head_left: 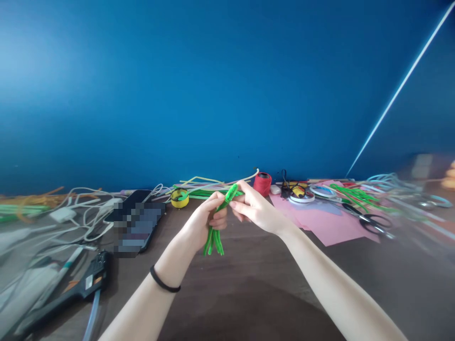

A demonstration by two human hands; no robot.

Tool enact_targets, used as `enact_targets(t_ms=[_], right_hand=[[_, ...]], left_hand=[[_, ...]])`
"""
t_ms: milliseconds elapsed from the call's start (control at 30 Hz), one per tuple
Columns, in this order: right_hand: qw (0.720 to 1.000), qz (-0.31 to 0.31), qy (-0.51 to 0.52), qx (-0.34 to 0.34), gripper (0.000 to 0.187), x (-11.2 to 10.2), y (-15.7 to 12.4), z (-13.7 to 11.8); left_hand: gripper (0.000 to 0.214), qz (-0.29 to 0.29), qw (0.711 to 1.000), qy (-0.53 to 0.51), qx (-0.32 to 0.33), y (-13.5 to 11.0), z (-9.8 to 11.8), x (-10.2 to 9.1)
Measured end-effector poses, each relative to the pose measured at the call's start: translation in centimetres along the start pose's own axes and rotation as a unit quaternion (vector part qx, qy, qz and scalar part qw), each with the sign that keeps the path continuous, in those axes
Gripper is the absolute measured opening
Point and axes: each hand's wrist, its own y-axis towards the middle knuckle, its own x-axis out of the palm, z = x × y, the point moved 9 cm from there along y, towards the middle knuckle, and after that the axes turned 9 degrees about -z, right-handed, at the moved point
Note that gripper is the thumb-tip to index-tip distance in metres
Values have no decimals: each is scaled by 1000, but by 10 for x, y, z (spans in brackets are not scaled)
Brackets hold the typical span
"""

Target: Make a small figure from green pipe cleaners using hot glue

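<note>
A bundle of bright green pipe cleaners [213, 241] is held in the air over the table, its loose ends hanging down below my left hand [213, 213]. The fingers of that hand are wrapped round the bundle's middle. At its upper end the bundle forms a folded, slanting tip, and my right hand [250, 206] pinches it there with thumb and fingers. Part of the green bundle is hidden behind the fingers. A black band circles my left wrist.
To the left lie two phones [151, 227], tangled white cables [85, 208] and a glue gun [95, 279]. A yellow tape roll [179, 199] and a red spool [262, 184] stand near the blue wall. Pink paper [330, 229], scissors [373, 222] and more green pipe cleaners [359, 195] lie right.
</note>
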Motion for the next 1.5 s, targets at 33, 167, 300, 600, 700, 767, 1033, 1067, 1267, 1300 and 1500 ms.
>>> enact_targets(t_ms=[33, 167, 300, 600, 700, 767, 1033, 1067, 1267, 1300, 1500], right_hand=[[1000, -2, 1, -5, 11, 1, 0, -1], [1000, -4, -16, -26, 12, 1, -1, -7], [999, -1, -34, -29, 8, 1, -2, -11], [998, 24, -38, -36, 5, -3, -2, -8], [998, 36, -43, -35, 5, -6, -3, -7], [998, 42, -46, -29, 6, -7, -3, -7], [996, 88, -27, 19, 18, -16, -2, 1], [995, 95, -25, 26, 19, -17, -2, 2], [993, 119, 21, 6, 18, -18, 1, 1], [992, 124, 28, 7, 20, -18, 1, 1], [990, 126, 56, 25, 28, -20, 1, 10]], left_hand=[[18, -5, 1000, -13, -7, 0, -1, 1], [16, -32, 997, -63, -34, 0, -6, 3], [18, -54, 994, -88, -38, 0, -8, 4], [11, -7, 1000, -10, 8, -2, 3, 4], [13, 31, 997, 51, 39, -3, 10, 2], [16, 48, 993, 89, 59, -4, 14, 2], [18, 135, 951, 220, 167, -14, 33, 1], [16, 144, 945, 234, 176, -15, 34, 1], [13, 139, 925, 295, 192, -13, 29, 0], [14, 137, 923, 305, 192, -12, 28, 0], [18, 122, 905, 352, 205, -13, 33, 6]])
